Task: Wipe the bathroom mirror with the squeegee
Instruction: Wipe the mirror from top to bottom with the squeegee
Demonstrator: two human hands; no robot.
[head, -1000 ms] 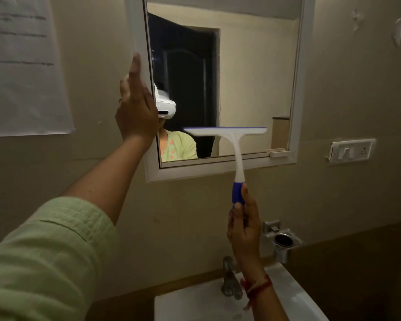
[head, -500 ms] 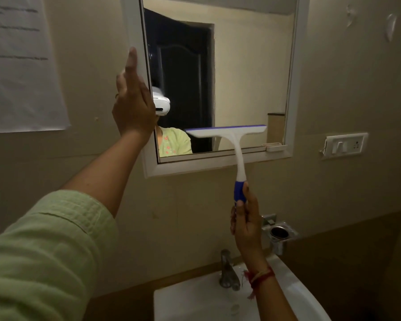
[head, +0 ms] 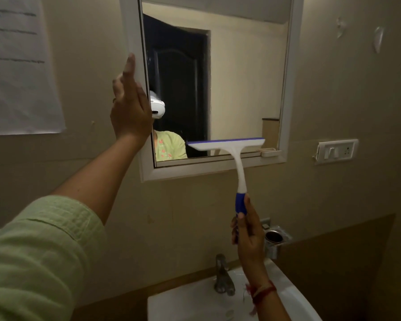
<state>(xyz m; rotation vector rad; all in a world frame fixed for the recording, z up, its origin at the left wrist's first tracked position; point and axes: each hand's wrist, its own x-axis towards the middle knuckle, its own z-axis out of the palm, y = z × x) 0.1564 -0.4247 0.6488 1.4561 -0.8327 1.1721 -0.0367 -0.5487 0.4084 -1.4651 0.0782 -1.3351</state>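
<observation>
Right hand [head: 248, 235] grips the squeegee [head: 227, 145] by its blue handle, blade up above it low on the mirror [head: 241, 77], while the left hand [head: 130, 107], fingers straight, braces the frame [head: 131, 31], probably for steadiness.

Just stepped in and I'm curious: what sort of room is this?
Most likely a bathroom: a framed mirror hangs above a white sink with a tap, and the right hand holds a squeegee to the glass.
</observation>
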